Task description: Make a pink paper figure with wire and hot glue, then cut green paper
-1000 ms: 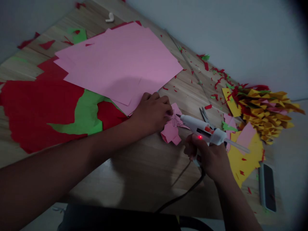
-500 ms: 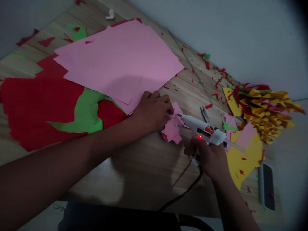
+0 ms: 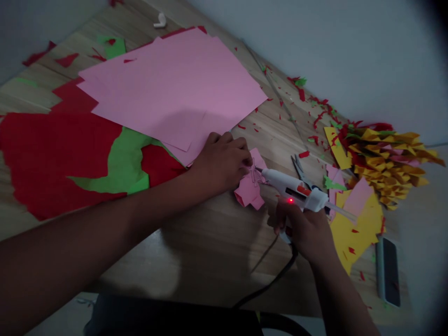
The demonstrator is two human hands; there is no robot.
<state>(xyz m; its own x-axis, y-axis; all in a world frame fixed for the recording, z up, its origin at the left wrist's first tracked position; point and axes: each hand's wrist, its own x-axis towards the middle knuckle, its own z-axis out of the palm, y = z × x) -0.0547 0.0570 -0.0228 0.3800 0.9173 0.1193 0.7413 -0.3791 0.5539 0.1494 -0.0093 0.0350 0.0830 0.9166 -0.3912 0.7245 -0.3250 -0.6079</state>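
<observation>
My left hand [image 3: 226, 161] is closed at the edge of a small pink paper cutout [image 3: 249, 190], its fingertips curled onto the paper; the fingertips are partly hidden. Drawn lines show on the cutout. In my right hand [image 3: 306, 228] is a white hot glue gun [image 3: 280, 179] with an orange part, a lit red light and a glue stick out of its back. The dark nozzle points left, at the pink cutout close to my left fingertips; whether it touches I cannot tell. A black cord runs down from the gun's handle.
Pink sheets [image 3: 175, 88] lie beyond my left hand, with red paper [image 3: 59, 163] and green paper [image 3: 122, 163] to the left. Scissors [image 3: 301, 170] lie behind the gun. To the right are a yellow-petalled paper piece [image 3: 385, 163], yellow paper [image 3: 357, 228] and a phone [image 3: 388, 270].
The glue gun's nozzle has moved slightly left, closer to my left fingertips over the pink cutout. My left hand has stayed almost still.
</observation>
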